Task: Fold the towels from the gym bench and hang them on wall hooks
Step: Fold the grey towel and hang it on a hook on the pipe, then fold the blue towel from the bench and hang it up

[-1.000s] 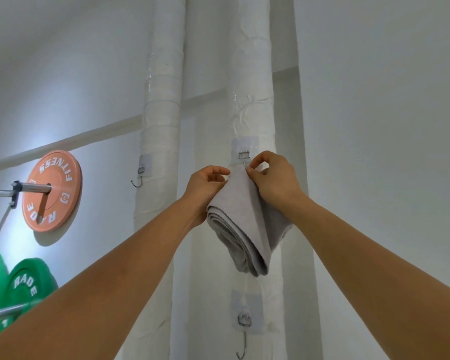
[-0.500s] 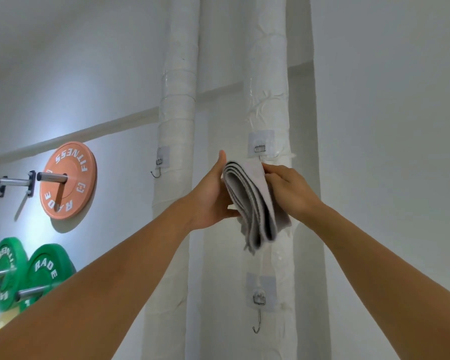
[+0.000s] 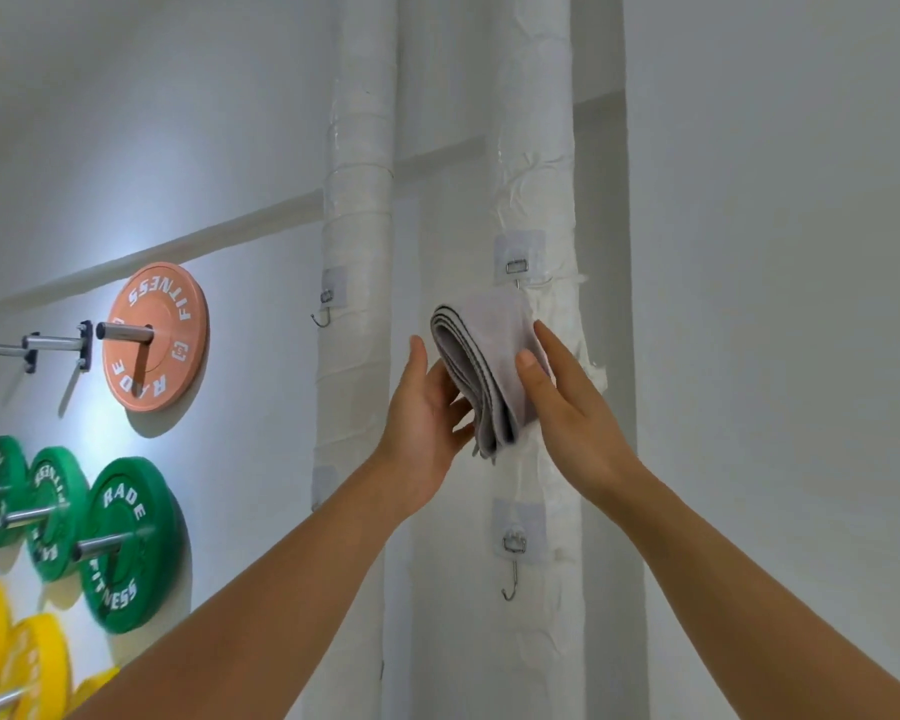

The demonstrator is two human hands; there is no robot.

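One folded grey towel (image 3: 489, 366) hangs at frame centre from the upper hook (image 3: 516, 267) of three. The left hand (image 3: 422, 413) and right hand (image 3: 567, 407) flank it, fingers spread, lightly touching. One orange plate (image 3: 154, 337) and three green plates (image 3: 120, 543) sit left.

Right white wrapped pipe (image 3: 533, 148) bearing two stick-on hooks. Upper hook (image 3: 516, 265) carries a folded grey towel (image 3: 494, 366), apparently hung from its top edge, the catch itself being hidden. Lower hook (image 3: 513, 558) bare. Left pipe (image 3: 359, 200) bears one bare hook (image 3: 326, 304).
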